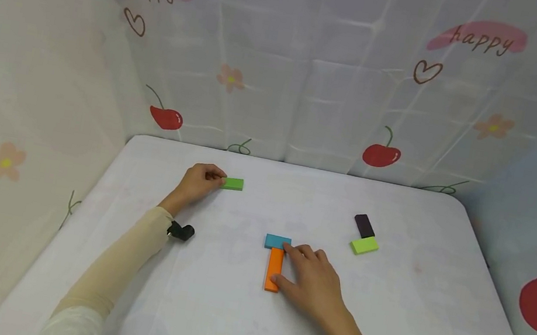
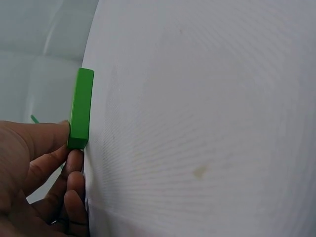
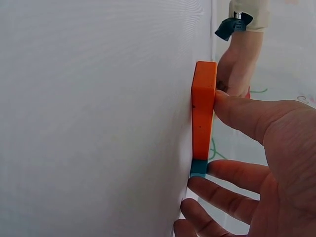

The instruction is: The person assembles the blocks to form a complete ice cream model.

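Observation:
Near the far left of the table, my left hand pinches the left end of a green block. The left wrist view shows the thumb against that green block, with the other fingers curled beneath. Closer to the middle, a blue block lies crosswise at the far end of an upright-running orange block, forming a T. My right hand is spread over their right side. Its thumb touches the orange block, and the index finger touches the blue block.
To the right on the white table lie a black block and a yellow-green block, touching or nearly so. A printed curtain hangs behind the table's far edge.

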